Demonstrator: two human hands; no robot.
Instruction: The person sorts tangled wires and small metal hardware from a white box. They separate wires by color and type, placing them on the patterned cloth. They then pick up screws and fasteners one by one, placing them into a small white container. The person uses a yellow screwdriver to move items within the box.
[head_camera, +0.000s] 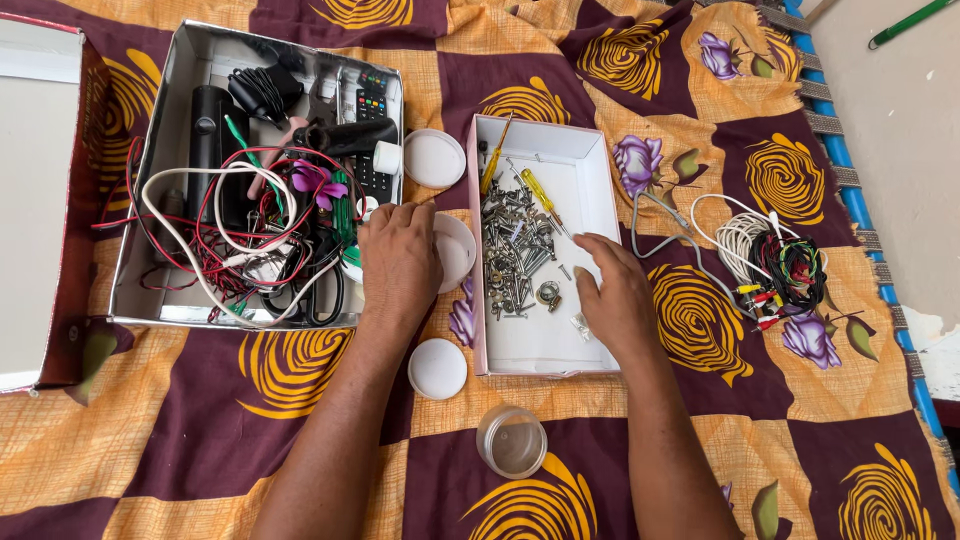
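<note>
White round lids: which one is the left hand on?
The middle one, between the two boxes, partly under the left hand. The lid further up and the lid nearer the clear jar lie untouched.

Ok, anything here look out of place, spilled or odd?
Nothing is spilled or broken. The screws sit heaped inside the white box, with the right hand reaching in. Only the cardboard box looks messy, with tangled wires crammed over a remote.

Screw pile beside bare box floor
</note>
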